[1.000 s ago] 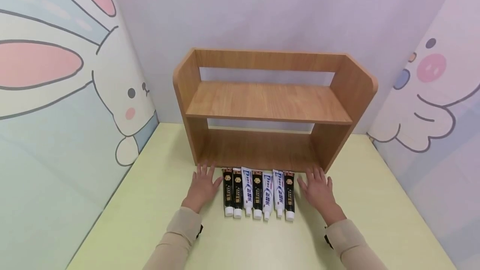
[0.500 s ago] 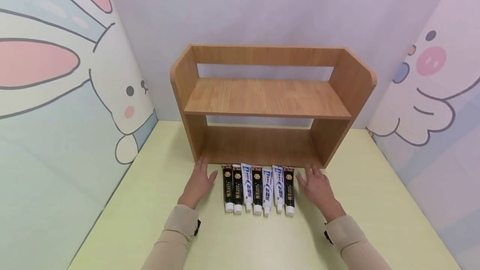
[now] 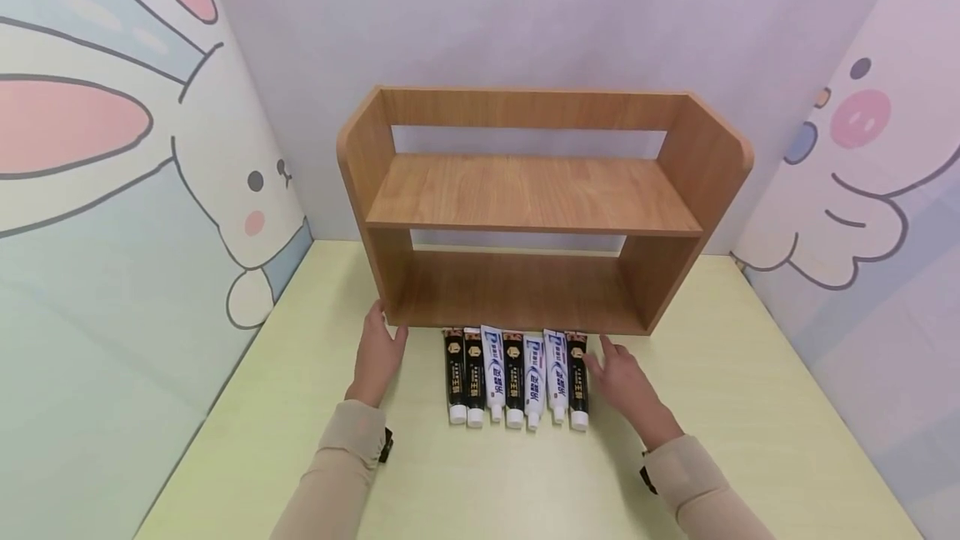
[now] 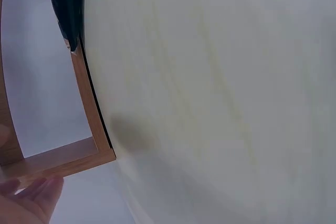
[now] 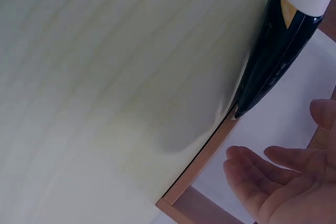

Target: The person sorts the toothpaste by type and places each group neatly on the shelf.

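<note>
Several toothpaste tubes lie side by side with their white caps toward me. Some are black, like the leftmost tube (image 3: 455, 377), and some are white and blue, like one near the middle (image 3: 533, 382). Behind them stands a wooden two-tier shelf (image 3: 525, 194). My left hand (image 3: 377, 357) is at the shelf's lower left corner; in the left wrist view its fingertips (image 4: 50, 190) meet the outer face of the side panel. My right hand (image 3: 624, 377) holds nothing, its fingers relaxed, and its thumb is right beside the rightmost black tube (image 3: 577, 382).
The pale yellow table (image 3: 517, 490) runs between two cartoon-printed side walls (image 3: 97, 298). A lilac backdrop (image 3: 525, 15) hangs behind the shelf. Both shelf tiers have raised side panels, such as the right one (image 3: 705, 157).
My left hand has moved left, from before the shelf's front edge to its outer left side. The right hand has shifted slightly left toward the rightmost tube. The tubes stay in place.
</note>
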### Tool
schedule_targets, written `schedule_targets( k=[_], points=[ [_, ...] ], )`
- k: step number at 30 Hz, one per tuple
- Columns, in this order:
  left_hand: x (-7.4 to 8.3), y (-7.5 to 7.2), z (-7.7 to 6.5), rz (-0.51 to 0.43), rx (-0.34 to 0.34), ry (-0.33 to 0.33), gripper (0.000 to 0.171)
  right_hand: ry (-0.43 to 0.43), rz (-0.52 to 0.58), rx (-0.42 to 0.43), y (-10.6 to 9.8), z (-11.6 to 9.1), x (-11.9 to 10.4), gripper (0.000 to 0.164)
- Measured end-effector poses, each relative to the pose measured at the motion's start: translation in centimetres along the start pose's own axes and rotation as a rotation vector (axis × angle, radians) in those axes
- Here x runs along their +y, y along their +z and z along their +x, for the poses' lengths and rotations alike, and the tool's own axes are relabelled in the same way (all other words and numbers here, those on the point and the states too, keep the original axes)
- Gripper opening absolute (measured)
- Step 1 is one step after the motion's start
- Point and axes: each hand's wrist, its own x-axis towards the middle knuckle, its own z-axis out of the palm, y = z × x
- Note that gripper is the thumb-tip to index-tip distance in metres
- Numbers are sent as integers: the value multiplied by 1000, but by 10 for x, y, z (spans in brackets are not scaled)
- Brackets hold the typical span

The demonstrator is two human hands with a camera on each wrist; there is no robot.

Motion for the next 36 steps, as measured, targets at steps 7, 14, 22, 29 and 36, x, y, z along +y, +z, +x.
schedule_targets(
  k=[7,14,22,29,36],
  points=[
    [1,-3,9,-38,69,-25,64,12,51,-24,3,-7,-8,62],
    [0,-3,18,-62,89,-47,64,20,55,-31,6,-12,-13,60],
    [0,-3,29,-135,104,3,59,77,112,-71,11,-16,-16,62],
    [-2,-2,35,-126,121,20,56,152,132,-103,14,-17,-19,61],
    [-4,-1,42,-134,110,13,55,175,137,-120,17,-17,-21,60]
  ],
)
